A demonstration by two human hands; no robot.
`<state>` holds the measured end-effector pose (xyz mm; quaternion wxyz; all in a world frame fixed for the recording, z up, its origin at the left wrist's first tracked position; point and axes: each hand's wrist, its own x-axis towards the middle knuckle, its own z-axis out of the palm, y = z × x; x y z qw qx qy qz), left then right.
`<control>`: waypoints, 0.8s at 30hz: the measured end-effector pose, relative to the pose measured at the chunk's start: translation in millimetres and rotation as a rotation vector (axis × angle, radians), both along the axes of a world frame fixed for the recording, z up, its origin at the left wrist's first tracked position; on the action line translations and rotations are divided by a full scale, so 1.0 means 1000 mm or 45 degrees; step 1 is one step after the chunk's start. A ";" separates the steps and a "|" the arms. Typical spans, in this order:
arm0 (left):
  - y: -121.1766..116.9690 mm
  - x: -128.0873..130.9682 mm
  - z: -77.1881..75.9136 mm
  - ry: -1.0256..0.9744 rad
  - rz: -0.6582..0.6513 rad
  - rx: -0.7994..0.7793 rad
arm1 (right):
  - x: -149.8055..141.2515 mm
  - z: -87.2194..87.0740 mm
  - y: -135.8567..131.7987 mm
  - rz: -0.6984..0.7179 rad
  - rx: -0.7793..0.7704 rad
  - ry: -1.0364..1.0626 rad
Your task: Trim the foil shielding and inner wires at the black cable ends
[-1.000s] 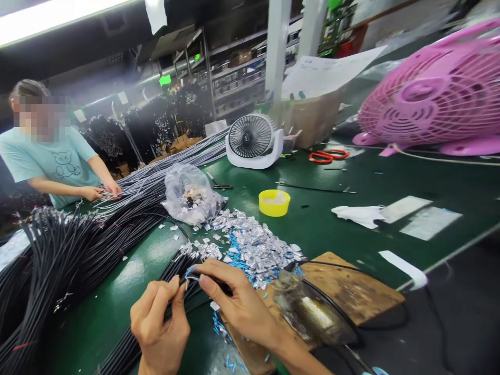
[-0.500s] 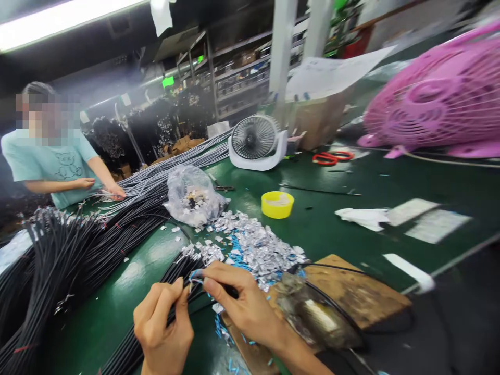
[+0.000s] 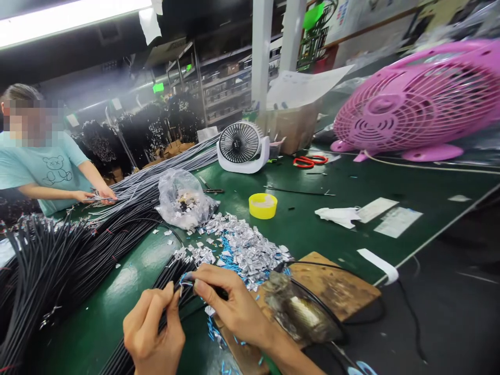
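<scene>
My right hand (image 3: 230, 302) pinches the end of a black cable, where thin blue and white wires (image 3: 186, 280) stick out. At the wires' tips, the thumb and forefinger of my left hand (image 3: 156, 325) are pressed together, close to my right fingertips. Under and behind my hands runs a bundle of black cables (image 3: 128, 354). Just beyond lies a heap of silver foil scraps (image 3: 250, 247) mixed with short blue bits. A wooden board (image 3: 332, 284) with a grimy, tape-wrapped device (image 3: 299, 307) on it sits beside my right forearm.
Bundles of black cables (image 3: 78, 250) cover the left of the green table (image 3: 297, 239). Farther back are a plastic bag (image 3: 183, 200), a yellow tape ring (image 3: 262, 207), a small white fan (image 3: 242, 148), red-handled scissors (image 3: 310, 161) and a pink fan (image 3: 410, 104). Another person (image 3: 54, 161) handles grey cables at left.
The view has turned slightly right, so most things sit farther left. Both my hands keep the same pinch on the wires. The other person's hands have come closer together.
</scene>
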<state>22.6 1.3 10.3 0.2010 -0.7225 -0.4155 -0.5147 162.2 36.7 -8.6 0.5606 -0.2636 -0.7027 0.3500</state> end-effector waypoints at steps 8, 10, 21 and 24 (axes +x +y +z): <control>-0.001 0.000 0.000 0.009 0.010 0.008 | -0.001 0.000 0.001 0.026 -0.055 -0.012; -0.001 0.000 0.000 0.012 0.013 0.009 | -0.002 -0.001 0.001 0.036 -0.065 -0.003; -0.002 0.003 0.002 0.038 0.051 0.010 | -0.004 0.001 -0.001 0.042 -0.104 0.032; -0.003 0.003 0.001 0.044 0.053 0.025 | -0.004 0.001 -0.001 0.058 -0.118 0.035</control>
